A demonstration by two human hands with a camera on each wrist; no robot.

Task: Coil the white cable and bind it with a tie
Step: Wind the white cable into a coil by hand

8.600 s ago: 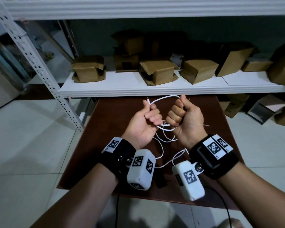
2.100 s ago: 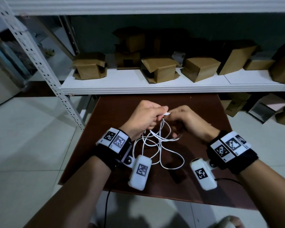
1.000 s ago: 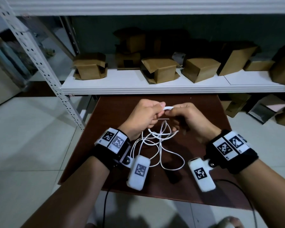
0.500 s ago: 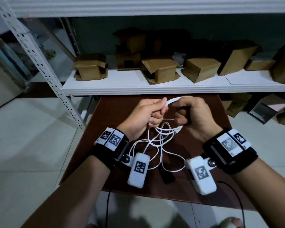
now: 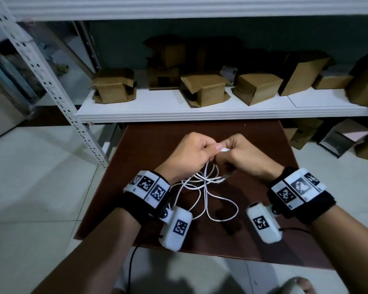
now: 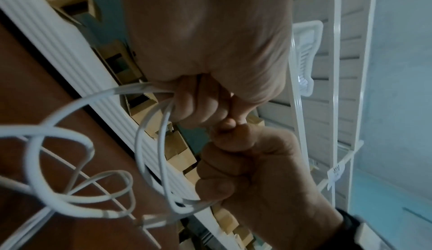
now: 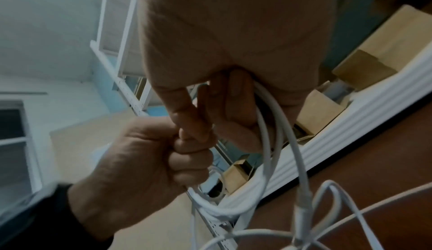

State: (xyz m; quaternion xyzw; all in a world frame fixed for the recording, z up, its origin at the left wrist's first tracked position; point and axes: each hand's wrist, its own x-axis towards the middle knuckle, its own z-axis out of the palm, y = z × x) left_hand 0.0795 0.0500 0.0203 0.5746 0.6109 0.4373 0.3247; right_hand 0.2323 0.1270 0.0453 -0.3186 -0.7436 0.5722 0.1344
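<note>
The white cable [image 5: 207,188] hangs in several loose loops from both hands over the brown table [image 5: 153,145], and its lowest loop lies on the tabletop. My left hand [image 5: 202,151] grips the gathered strands in curled fingers [image 6: 194,104]. My right hand [image 5: 232,154] holds the same bundle, fingers [image 7: 231,113] curled round the strands. The two hands touch, thumbs together over a short white bit [image 5: 224,149]. A plug end [image 7: 301,215] dangles below. A thin clear strip [image 6: 149,222], possibly the tie, shows by the loops.
A white shelf [image 5: 179,112] with several cardboard boxes [image 5: 115,85] runs just beyond the table's far edge. A perforated metal post [image 5: 51,81] slants down at the left. More boxes [image 5: 344,139] stand on the tiled floor at the right.
Half a second ago the hands were higher, with a short arc of cable between them. They have dropped and closed together, and the loops hang nearer the table.
</note>
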